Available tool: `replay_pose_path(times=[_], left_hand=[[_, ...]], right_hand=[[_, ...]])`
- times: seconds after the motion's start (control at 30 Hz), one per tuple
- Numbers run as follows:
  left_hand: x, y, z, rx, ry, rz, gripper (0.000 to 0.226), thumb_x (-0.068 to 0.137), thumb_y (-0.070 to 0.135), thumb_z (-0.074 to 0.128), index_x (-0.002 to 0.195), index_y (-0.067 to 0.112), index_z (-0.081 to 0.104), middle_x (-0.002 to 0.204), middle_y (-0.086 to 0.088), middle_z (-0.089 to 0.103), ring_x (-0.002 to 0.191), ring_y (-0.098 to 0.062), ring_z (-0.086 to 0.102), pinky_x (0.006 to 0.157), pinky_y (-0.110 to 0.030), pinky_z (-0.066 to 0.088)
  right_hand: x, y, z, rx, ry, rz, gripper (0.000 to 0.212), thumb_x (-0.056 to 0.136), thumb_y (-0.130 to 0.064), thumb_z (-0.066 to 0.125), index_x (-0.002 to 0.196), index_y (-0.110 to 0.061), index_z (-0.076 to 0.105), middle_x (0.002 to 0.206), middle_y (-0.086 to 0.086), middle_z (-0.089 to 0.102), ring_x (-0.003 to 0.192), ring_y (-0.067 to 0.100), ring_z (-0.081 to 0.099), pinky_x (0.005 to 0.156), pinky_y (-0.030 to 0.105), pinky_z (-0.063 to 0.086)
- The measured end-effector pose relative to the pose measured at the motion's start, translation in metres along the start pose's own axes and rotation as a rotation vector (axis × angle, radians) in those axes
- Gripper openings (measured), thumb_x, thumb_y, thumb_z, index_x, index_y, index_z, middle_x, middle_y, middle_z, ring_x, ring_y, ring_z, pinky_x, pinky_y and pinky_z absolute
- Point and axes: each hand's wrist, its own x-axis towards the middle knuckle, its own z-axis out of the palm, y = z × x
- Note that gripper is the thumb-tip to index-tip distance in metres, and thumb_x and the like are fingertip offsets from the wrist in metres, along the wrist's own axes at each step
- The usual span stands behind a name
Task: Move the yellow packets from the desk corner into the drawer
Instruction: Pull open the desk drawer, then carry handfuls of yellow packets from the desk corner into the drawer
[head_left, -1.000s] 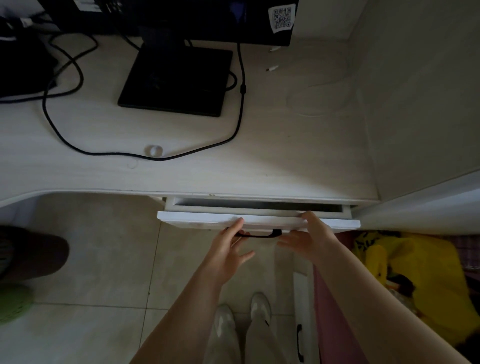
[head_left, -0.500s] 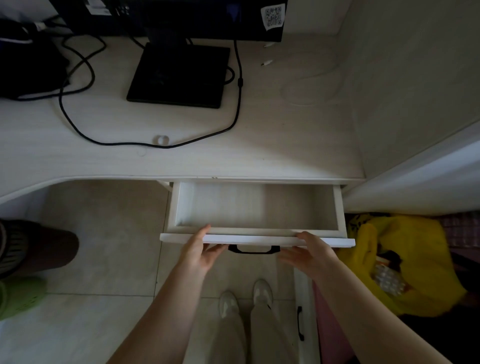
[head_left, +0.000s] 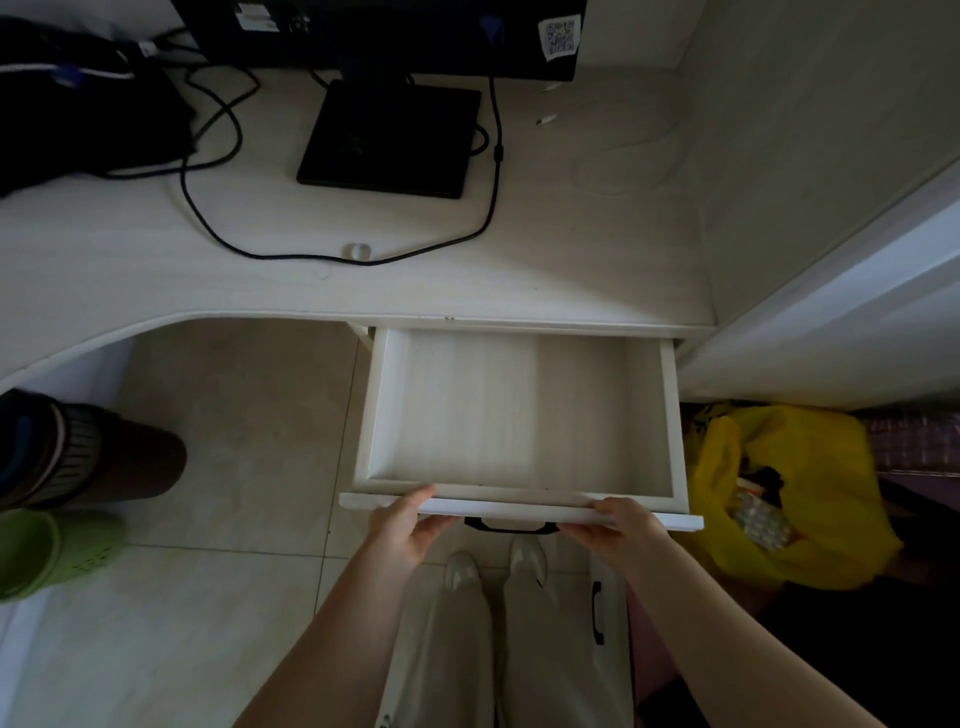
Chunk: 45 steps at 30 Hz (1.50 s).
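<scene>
While both hands held its front edge, the white wooden drawer (head_left: 519, 415) stood pulled out from under the front edge of the pale wooden desk (head_left: 571, 249). The left hand (head_left: 402, 530) gripped the front near its left corner, thumb on top and fingers curled under. The right hand (head_left: 621, 527) gripped near the right corner the same way, fingers close together. A black handle (head_left: 511, 527) showed between them.

No yellow packets could be seen on the desk. A yellow plastic bag (head_left: 800, 488) sat on the floor just beside the drawer's right side; I could not tell if the packets were in it.

If the hands pulled much more, the drawer might slide right out and drop, because little of it seemed left under the desk.
</scene>
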Motion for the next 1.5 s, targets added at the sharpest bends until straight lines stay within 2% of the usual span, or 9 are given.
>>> replay_pose_path(times=[0.23,0.43,0.63,0.83,0.9,1.0,1.1,1.3,1.5], left_hand=[[-0.008,-0.006,-0.013,-0.013,0.091,0.037,0.034,0.083,-0.003,0.068,0.113,-0.011,0.056,0.105,-0.026,0.062,0.077,-0.033,0.067,0.053,-0.037,0.061],[-0.019,-0.001,-0.035,0.033,0.021,0.035,0.026,0.092,0.005,0.057,0.115,-0.007,0.057,0.103,-0.021,0.068,0.086,-0.029,0.069,0.060,-0.032,0.061],[-0.061,0.012,-0.056,0.330,-0.039,0.181,0.020,0.095,0.016,0.054,0.109,0.005,0.064,0.103,-0.010,0.074,0.091,-0.027,0.073,0.082,-0.036,0.056],[-0.089,0.046,-0.092,0.224,0.040,0.369,0.010,0.094,0.011,0.057,0.096,0.006,0.065,0.092,-0.010,0.074,0.077,-0.022,0.071,0.067,-0.024,0.054],[-0.089,0.057,-0.115,0.281,0.120,0.463,0.010,0.094,0.007,0.055,0.091,0.006,0.065,0.087,-0.010,0.071,0.067,-0.017,0.066,0.054,-0.017,0.052],[-0.083,0.071,-0.162,0.483,0.296,0.563,0.014,0.092,0.014,0.055,0.098,0.011,0.067,0.091,-0.005,0.073,0.077,-0.019,0.068,0.071,-0.029,0.057],[-0.083,0.090,-0.215,0.636,0.438,0.593,0.020,0.093,0.020,0.054,0.108,0.017,0.066,0.097,0.001,0.070,0.081,-0.013,0.063,0.071,-0.024,0.049],[-0.076,0.152,-0.322,0.694,0.577,0.607,0.022,0.093,0.026,0.053,0.112,0.022,0.063,0.098,0.004,0.068,0.088,-0.013,0.063,0.080,-0.029,0.053],[-0.062,0.222,-0.396,0.704,0.651,0.633,0.021,0.092,0.026,0.054,0.110,0.023,0.063,0.096,0.005,0.066,0.086,-0.013,0.062,0.078,-0.030,0.053]], right_hand=[[0.000,0.010,-0.007,-0.012,0.000,0.004,0.008,0.094,-0.003,0.053,0.099,-0.003,0.047,0.108,0.027,0.054,0.106,0.041,0.057,0.083,0.051,0.052],[-0.011,0.017,-0.010,-0.095,0.016,-0.022,0.030,0.095,-0.012,0.051,0.123,-0.005,0.044,0.109,0.022,0.058,0.091,0.034,0.061,0.059,0.045,0.054],[-0.052,0.038,0.023,-0.369,-0.089,-0.038,0.012,0.093,-0.008,0.046,0.081,-0.004,0.045,0.081,0.019,0.052,0.064,0.032,0.051,0.050,0.039,0.053],[-0.076,0.079,0.118,-0.868,-0.099,-0.357,0.012,0.098,-0.006,0.043,0.099,0.000,0.054,0.094,0.013,0.061,0.097,0.030,0.060,0.095,0.046,0.050],[-0.074,0.099,0.149,-1.052,-0.117,-0.494,0.020,0.096,-0.006,0.047,0.115,-0.005,0.053,0.098,0.013,0.062,0.095,0.027,0.061,0.092,0.043,0.051],[-0.075,0.138,0.188,-1.364,-0.137,-0.701,0.035,0.092,-0.010,0.049,0.127,-0.015,0.049,0.092,0.009,0.063,0.078,0.023,0.062,0.081,0.041,0.057],[-0.087,0.184,0.223,-1.651,-0.198,-0.916,0.036,0.093,-0.012,0.045,0.128,-0.014,0.047,0.089,0.008,0.063,0.065,0.018,0.057,0.056,0.029,0.048],[-0.097,0.276,0.297,-1.894,-0.300,-1.045,0.037,0.097,-0.015,0.043,0.134,-0.007,0.041,0.109,0.014,0.060,0.091,0.029,0.057,0.072,0.030,0.040],[-0.106,0.340,0.378,-1.990,-0.308,-1.097,0.036,0.095,-0.018,0.048,0.130,-0.009,0.047,0.117,0.014,0.062,0.094,0.027,0.056,0.079,0.031,0.043]])
